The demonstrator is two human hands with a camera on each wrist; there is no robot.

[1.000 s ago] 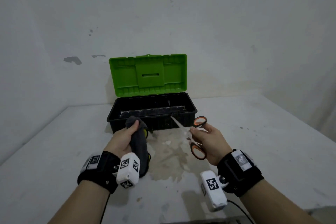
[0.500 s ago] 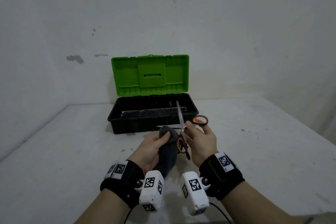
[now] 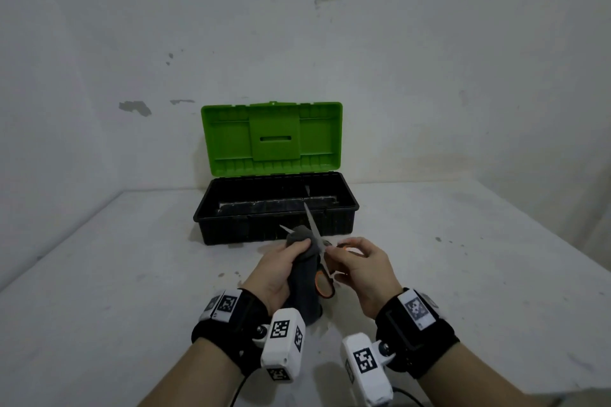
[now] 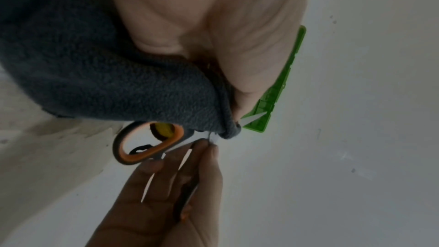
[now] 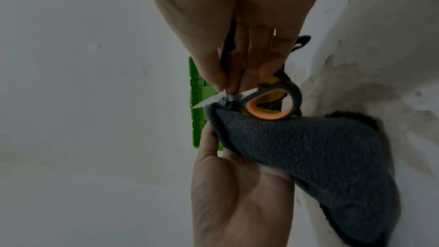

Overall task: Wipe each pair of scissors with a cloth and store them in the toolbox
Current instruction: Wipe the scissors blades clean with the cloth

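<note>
Near the open toolbox (image 3: pixel 274 208), the left hand (image 3: pixel 274 271) grips a grey cloth (image 3: pixel 302 287) round one blade of the orange-handled scissors (image 3: pixel 322 284), which the right hand (image 3: pixel 360 271) pinches

We see a toolbox (image 3: pixel 274 208) with a black base and a bright green lid (image 3: pixel 271 139). Our left hand (image 3: pixel 276 269) grips a dark grey cloth (image 3: pixel 302 287) with a fuzzy, fleecy texture. The scissors (image 3: pixel 322 269) have pale silver blades and grey handle loops lined in orange (image 5: pixel 273 104); behind that loop shows a bit of yellow and black. The table (image 3: pixel 132 274) is off-white with brownish stains and dark specks, and the wall (image 3: pixel 297 26) is white with grey patches. Both wrists wear black bands (image 3: pixel 228 330) carrying white blocks printed with black-and-white square code patterns (image 3: pixel 281 329).
</note>
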